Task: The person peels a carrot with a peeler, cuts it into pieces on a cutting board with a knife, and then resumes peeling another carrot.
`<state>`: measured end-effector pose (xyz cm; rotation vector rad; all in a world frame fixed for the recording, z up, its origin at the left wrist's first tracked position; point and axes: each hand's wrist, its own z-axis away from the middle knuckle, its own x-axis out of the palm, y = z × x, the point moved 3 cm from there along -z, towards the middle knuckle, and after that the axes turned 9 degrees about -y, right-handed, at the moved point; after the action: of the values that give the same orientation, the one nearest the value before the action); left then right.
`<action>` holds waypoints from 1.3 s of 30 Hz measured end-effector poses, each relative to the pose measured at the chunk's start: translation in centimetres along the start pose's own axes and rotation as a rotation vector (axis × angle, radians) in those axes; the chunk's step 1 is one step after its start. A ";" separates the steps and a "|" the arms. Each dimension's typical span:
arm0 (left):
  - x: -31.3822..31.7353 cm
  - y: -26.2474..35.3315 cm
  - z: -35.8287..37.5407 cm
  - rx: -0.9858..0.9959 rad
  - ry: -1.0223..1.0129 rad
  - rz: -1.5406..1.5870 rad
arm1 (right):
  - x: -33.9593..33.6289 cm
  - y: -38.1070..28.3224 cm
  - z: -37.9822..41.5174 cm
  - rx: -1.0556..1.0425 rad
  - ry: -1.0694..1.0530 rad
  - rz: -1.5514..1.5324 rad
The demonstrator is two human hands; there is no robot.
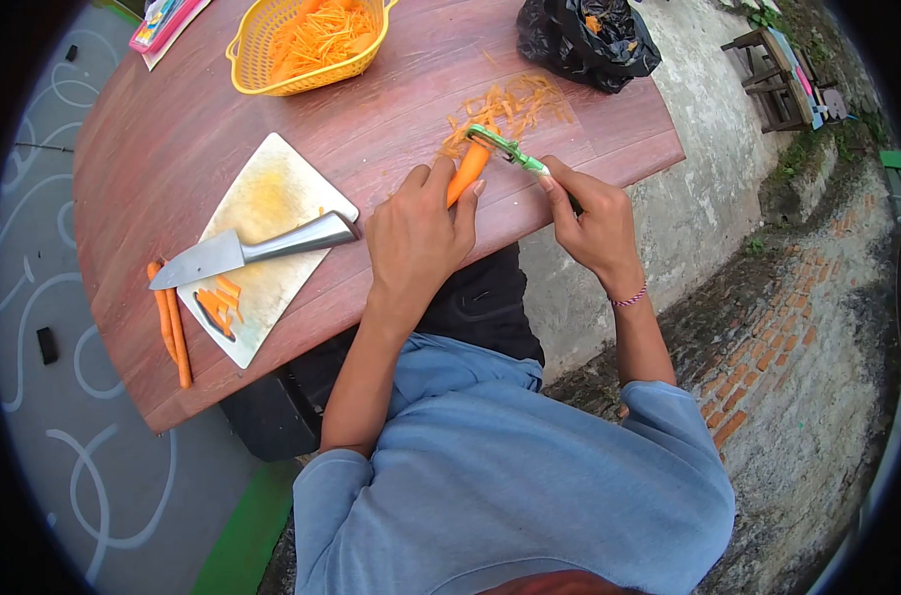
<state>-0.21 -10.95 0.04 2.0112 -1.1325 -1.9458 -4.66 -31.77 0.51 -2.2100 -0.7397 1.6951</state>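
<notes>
My left hand is closed around a carrot, which points away from me over the table. In my right hand is a green peeler, its blade end lying against the carrot's far tip. Orange carrot peelings are scattered on the wood just beyond. To the left, a large knife rests across a white cutting board. Several cut carrot pieces lie on the board near its handle hole. Two slim carrots sit beside the board.
A yellow basket of shredded carrot stands at the far side of the wooden table. A black plastic bag with orange scraps sits at the far right. Beyond the right edge, a wooden stool is on the ground.
</notes>
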 end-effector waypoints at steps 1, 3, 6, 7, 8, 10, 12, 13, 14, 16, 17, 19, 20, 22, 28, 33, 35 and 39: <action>0.0 0.1 0.1 0.004 0.014 -0.005 | 0.0 0.9 -0.2 0.051 0.019 0.012; 0.0 0.2 0.1 0.004 0.015 -0.008 | -0.1 1.4 -0.3 0.099 0.038 0.026; 0.1 0.0 0.2 0.008 0.018 -0.009 | -0.3 0.5 0.0 0.073 0.070 0.033; 0.1 -0.1 0.2 0.011 0.021 -0.003 | -0.4 -0.1 0.1 0.028 0.025 0.044; 0.1 -0.1 0.2 0.010 0.022 -0.003 | -0.3 -0.5 0.2 -0.016 -0.021 0.055; 0.3 0.0 0.3 0.008 0.010 -0.011 | 0.0 0.9 -0.1 0.018 0.026 0.063; 0.3 0.1 0.2 0.006 0.001 -0.013 | -0.1 1.8 -0.3 0.050 0.075 0.074; 0.2 0.1 0.2 0.001 -0.006 -0.020 | -0.2 2.0 -0.4 0.059 0.089 0.097; 0.2 0.1 0.2 0.001 -0.005 -0.021 | -0.2 2.0 -0.5 0.068 0.104 0.118; 0.2 0.0 0.1 0.002 -0.017 -0.012 | -0.3 0.7 -0.2 0.004 0.069 0.057; 0.1 -0.1 0.1 0.001 -0.018 -0.013 | -0.3 0.2 0.0 -0.054 0.035 0.000; 0.1 0.0 0.1 -0.004 -0.017 -0.006 | 0.1 1.2 -0.2 -0.019 0.060 0.025; 0.0 0.1 0.0 -0.002 -0.019 -0.004 | 0.2 1.6 -0.2 0.013 0.083 0.048; -0.3 0.1 0.0 -0.072 -0.039 0.040 | -0.4 1.6 -0.6 0.056 0.074 0.077; -0.4 -0.1 -0.1 -0.082 -0.047 0.045 | 0.1 0.6 -0.5 0.004 0.061 0.028; -0.5 -0.4 -0.2 -0.103 -0.060 0.055 | -0.5 0.4 -1.1 0.143 0.092 0.050; -0.4 -0.5 -0.3 -0.099 -0.061 0.067 | -0.1 -0.7 -0.8 0.056 0.079 0.027; -0.3 -0.6 -0.3 -0.092 -0.041 0.079 | 0.5 0.6 -1.1 0.107 0.048 0.050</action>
<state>0.33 -10.45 -0.04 1.8604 -1.0923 -1.9711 -3.41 -31.94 0.12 -2.2043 -0.5726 1.6574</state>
